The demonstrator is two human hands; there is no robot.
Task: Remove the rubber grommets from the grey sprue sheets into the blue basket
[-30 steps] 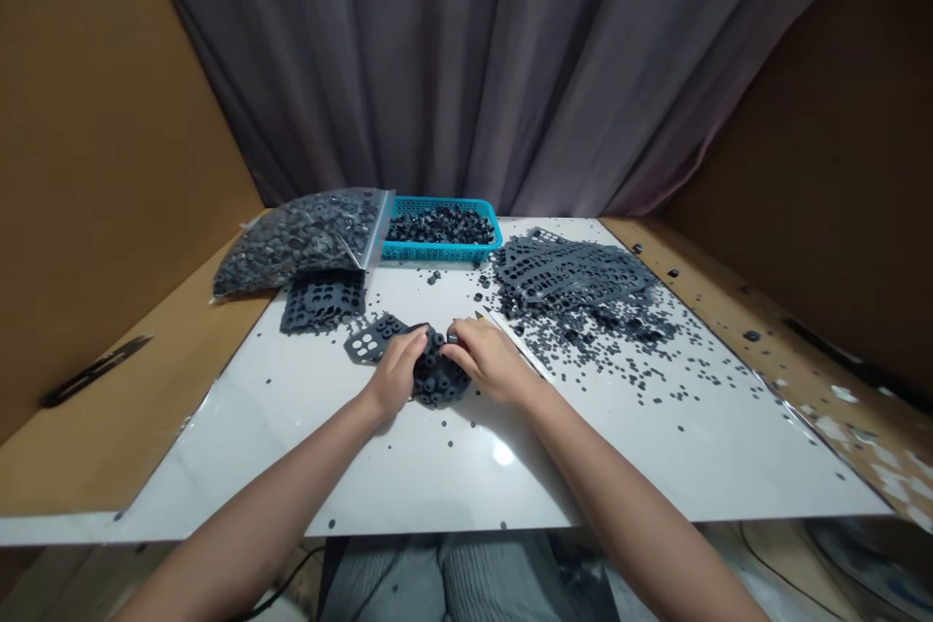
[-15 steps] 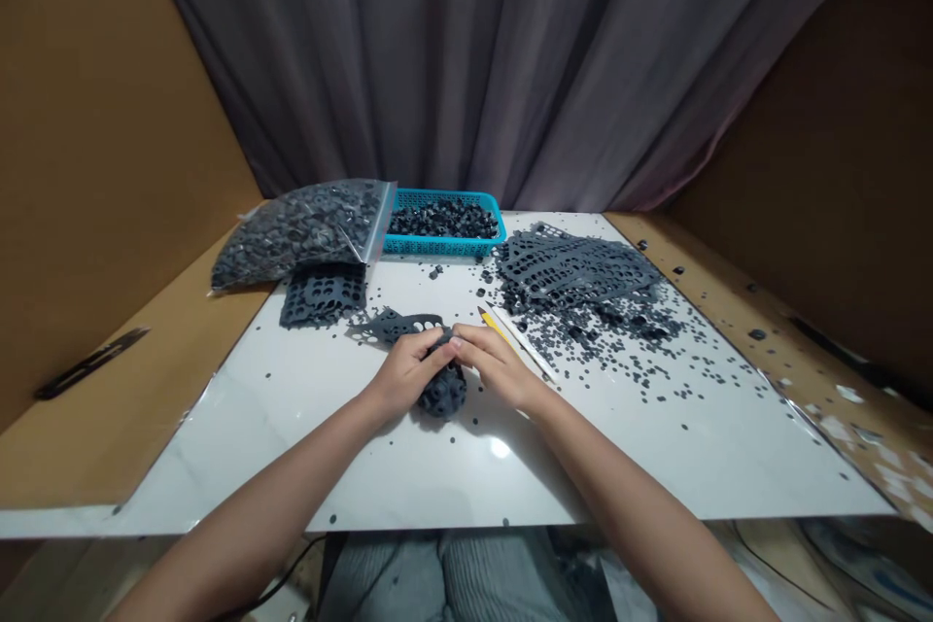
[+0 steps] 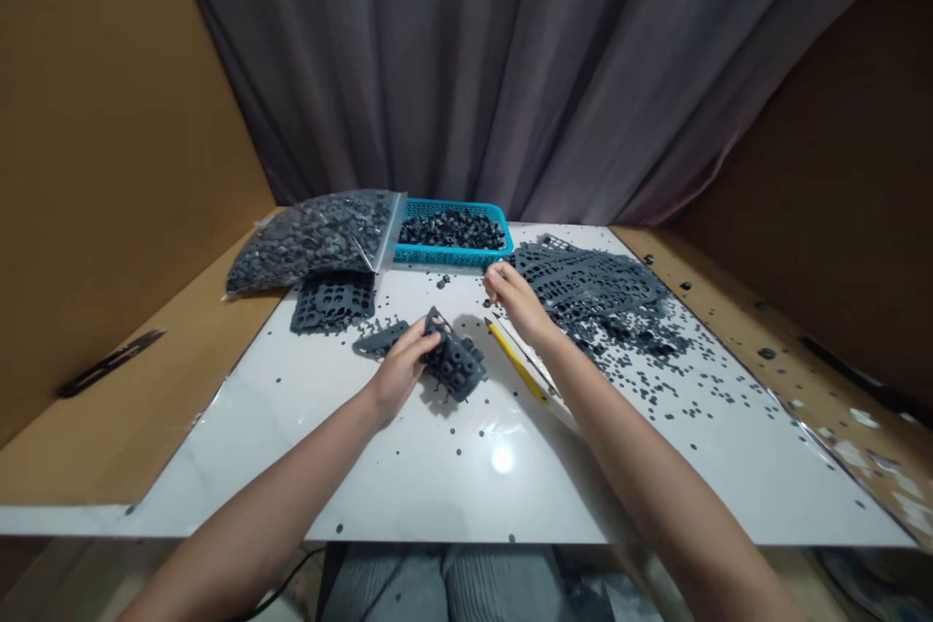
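My left hand (image 3: 405,364) grips a dark grey perforated foam sheet (image 3: 458,367), which is bent and raised at the middle of the white table. Another part of dark sheet (image 3: 383,338) lies just left of its fingers. Up and to the right, my right hand (image 3: 514,294) hovers near the front right corner of the blue basket (image 3: 453,259), fingers curled together; what they pinch, if anything, is too small to name. A yellow cutter (image 3: 516,362) and a white pen-like tool lie below that hand.
A bag of dark pieces (image 3: 313,238) rests on a stack of perforated sheets (image 3: 333,301) at the back left. More sheets (image 3: 590,280) and scattered black bits lie at right. A black knife (image 3: 109,364) is far left.
My right hand has left the sheet and moved up and right toward the basket. My left hand still holds the sheet, now tilted differently. The view has shifted slightly.
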